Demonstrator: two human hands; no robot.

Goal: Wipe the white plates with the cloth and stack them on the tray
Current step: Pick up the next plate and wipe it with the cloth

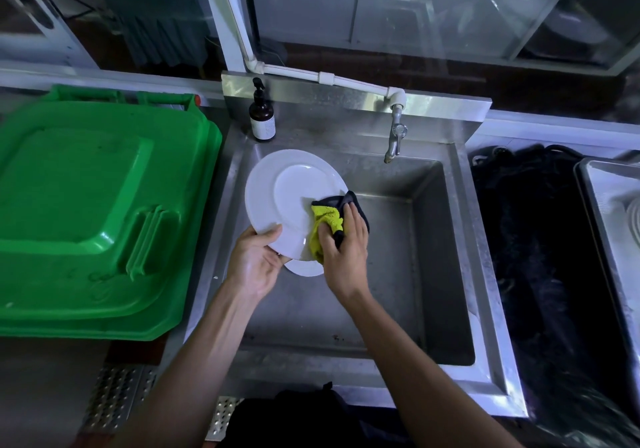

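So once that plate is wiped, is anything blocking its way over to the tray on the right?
Nothing visible does. The plate is held over the sink; between it and the tray lie only the sink's rim and a low dark mat. The tap stands further back.

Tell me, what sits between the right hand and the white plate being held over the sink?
The yellow and dark cloth: the right hand presses it against the white plate, so the palm doesn't touch the plate. The head view shows this.

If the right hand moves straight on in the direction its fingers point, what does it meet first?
The right hand points up-left across the white plate, pressing the cloth on it. It would slide over the plate's centre first; beyond, probably the sink wall, though depth is unclear.
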